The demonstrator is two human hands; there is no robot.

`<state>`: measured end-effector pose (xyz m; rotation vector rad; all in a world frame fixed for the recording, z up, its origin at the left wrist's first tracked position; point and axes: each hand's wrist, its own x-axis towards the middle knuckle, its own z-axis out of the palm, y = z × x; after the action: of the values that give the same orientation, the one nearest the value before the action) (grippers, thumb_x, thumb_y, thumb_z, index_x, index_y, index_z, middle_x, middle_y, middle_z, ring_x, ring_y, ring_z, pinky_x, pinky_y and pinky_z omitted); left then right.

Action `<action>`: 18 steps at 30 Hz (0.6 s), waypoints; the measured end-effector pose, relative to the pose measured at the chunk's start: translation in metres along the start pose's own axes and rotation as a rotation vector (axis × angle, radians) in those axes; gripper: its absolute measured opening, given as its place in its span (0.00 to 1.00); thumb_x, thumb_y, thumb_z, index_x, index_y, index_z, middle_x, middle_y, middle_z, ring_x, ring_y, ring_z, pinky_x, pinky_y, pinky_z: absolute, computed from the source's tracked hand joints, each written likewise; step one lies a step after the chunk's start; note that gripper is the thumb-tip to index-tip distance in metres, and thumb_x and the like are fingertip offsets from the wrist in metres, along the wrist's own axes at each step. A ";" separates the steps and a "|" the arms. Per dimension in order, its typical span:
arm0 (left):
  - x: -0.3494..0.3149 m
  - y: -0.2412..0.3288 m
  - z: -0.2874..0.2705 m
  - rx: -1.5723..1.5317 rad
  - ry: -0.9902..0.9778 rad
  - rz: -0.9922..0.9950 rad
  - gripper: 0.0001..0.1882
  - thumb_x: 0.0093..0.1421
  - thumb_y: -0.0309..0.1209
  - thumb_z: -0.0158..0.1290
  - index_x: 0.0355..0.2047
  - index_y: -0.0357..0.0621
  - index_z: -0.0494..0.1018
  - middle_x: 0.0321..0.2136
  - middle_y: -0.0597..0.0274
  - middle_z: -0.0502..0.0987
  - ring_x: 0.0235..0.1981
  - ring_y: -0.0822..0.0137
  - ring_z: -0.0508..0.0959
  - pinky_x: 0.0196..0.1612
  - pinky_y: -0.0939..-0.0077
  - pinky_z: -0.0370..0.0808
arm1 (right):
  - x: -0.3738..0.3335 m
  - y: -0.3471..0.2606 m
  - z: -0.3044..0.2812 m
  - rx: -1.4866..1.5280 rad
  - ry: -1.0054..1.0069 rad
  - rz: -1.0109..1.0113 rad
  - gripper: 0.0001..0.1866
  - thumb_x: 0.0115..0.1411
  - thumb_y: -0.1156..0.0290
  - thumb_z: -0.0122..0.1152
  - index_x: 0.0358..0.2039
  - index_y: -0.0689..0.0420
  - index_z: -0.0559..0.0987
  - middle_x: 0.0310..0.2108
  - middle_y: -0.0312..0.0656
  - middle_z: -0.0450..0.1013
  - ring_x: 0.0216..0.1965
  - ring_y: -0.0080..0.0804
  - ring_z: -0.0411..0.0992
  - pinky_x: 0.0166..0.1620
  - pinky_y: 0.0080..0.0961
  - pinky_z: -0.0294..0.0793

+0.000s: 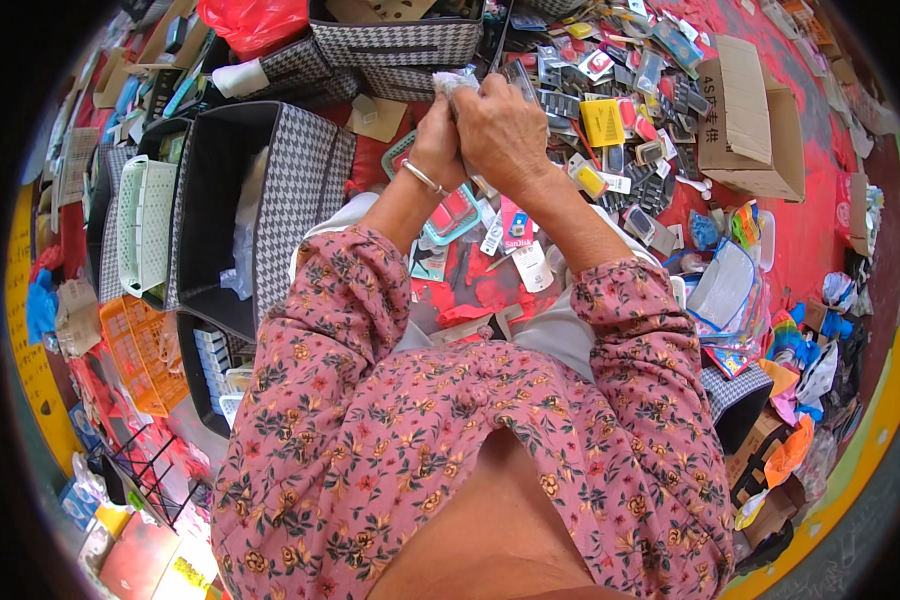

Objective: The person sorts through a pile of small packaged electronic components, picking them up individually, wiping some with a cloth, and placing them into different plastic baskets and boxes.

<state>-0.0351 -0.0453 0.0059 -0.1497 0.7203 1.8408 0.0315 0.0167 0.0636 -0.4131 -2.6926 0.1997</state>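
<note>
My left hand (437, 148) and my right hand (504, 132) are together in front of me, both with curled fingers. Crinkled clear plastic wrap (454, 80) pokes out above the left fingers, and both hands grip it. What lies inside the wrap, if anything, is hidden by my fingers. A silver bangle (425, 178) circles the left wrist. Below the hands are a small green plastic basket (438, 236), a red card package with a blue memory card (517, 226) and a white tag (533, 268).
Many small packaged electronic items (620, 120) lie heaped at the far right, beside an open cardboard box (755, 125). Houndstooth fabric bins (305, 165) stand to the left, near a pale green basket (146, 225) and an orange basket (140, 350). A red bag (255, 25) sits far left.
</note>
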 end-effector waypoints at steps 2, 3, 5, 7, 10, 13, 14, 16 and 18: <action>0.004 0.014 -0.010 0.043 -0.010 0.021 0.26 0.61 0.53 0.27 0.42 0.47 0.65 0.35 0.59 0.72 0.38 0.62 0.72 0.45 0.69 0.69 | -0.007 -0.005 -0.006 -0.012 -0.008 -0.130 0.05 0.45 0.70 0.51 0.23 0.56 0.72 0.28 0.45 0.67 0.30 0.38 0.70 0.26 0.30 0.71; 0.005 0.018 -0.015 0.063 -0.016 0.031 0.26 0.61 0.53 0.27 0.42 0.47 0.65 0.35 0.59 0.72 0.38 0.62 0.72 0.44 0.69 0.69 | -0.013 -0.007 -0.010 0.021 -0.050 -0.124 0.04 0.47 0.70 0.50 0.23 0.55 0.72 0.26 0.44 0.67 0.28 0.38 0.70 0.26 0.31 0.71; 0.003 0.023 -0.010 0.084 0.038 0.097 0.30 0.60 0.55 0.26 0.43 0.43 0.64 0.34 0.55 0.72 0.37 0.59 0.72 0.44 0.61 0.69 | -0.026 -0.009 -0.019 0.085 -0.129 -0.113 0.04 0.50 0.69 0.49 0.24 0.54 0.72 0.24 0.43 0.67 0.24 0.39 0.70 0.25 0.32 0.69; 0.000 0.024 -0.008 0.045 0.013 0.116 0.31 0.59 0.56 0.26 0.43 0.40 0.63 0.34 0.53 0.71 0.37 0.57 0.72 0.44 0.55 0.69 | -0.020 0.008 -0.043 0.085 -0.649 0.094 0.10 0.49 0.64 0.49 0.22 0.55 0.76 0.31 0.46 0.73 0.28 0.41 0.72 0.32 0.36 0.70; -0.003 0.029 0.000 -0.087 -0.111 0.077 0.36 0.56 0.58 0.29 0.47 0.36 0.60 0.40 0.48 0.69 0.42 0.54 0.70 0.48 0.49 0.66 | -0.025 0.049 -0.051 0.122 -0.444 0.319 0.12 0.49 0.64 0.47 0.22 0.56 0.77 0.24 0.47 0.73 0.30 0.45 0.72 0.34 0.39 0.70; -0.003 0.029 0.003 -0.099 -0.190 -0.007 0.38 0.54 0.58 0.37 0.48 0.31 0.59 0.43 0.47 0.68 0.45 0.54 0.70 0.49 0.55 0.67 | -0.011 0.059 -0.054 0.267 -0.150 0.556 0.13 0.49 0.63 0.49 0.27 0.58 0.77 0.25 0.48 0.73 0.29 0.45 0.72 0.32 0.36 0.70; -0.004 0.028 0.007 -0.041 -0.155 -0.013 0.38 0.53 0.57 0.39 0.47 0.31 0.59 0.43 0.47 0.68 0.44 0.54 0.70 0.48 0.58 0.68 | -0.010 0.057 -0.056 0.353 -0.076 0.568 0.12 0.49 0.64 0.50 0.27 0.57 0.77 0.25 0.48 0.73 0.28 0.44 0.72 0.32 0.35 0.70; -0.002 0.026 0.007 -0.023 -0.172 -0.085 0.34 0.52 0.54 0.45 0.46 0.33 0.61 0.42 0.50 0.70 0.42 0.58 0.72 0.46 0.68 0.71 | -0.005 0.047 -0.056 0.528 0.072 0.588 0.11 0.48 0.66 0.51 0.29 0.57 0.77 0.24 0.48 0.73 0.28 0.43 0.72 0.30 0.33 0.69; -0.002 0.021 0.006 0.017 -0.211 -0.119 0.32 0.53 0.54 0.45 0.45 0.37 0.63 0.41 0.53 0.70 0.42 0.60 0.73 0.46 0.68 0.71 | -0.002 0.044 -0.042 0.597 0.207 0.475 0.09 0.48 0.67 0.52 0.28 0.56 0.77 0.25 0.46 0.73 0.27 0.42 0.72 0.29 0.32 0.69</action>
<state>-0.0518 -0.0481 0.0200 0.0129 0.5672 1.7064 0.0616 0.0612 0.0924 -0.8127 -2.1513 1.0005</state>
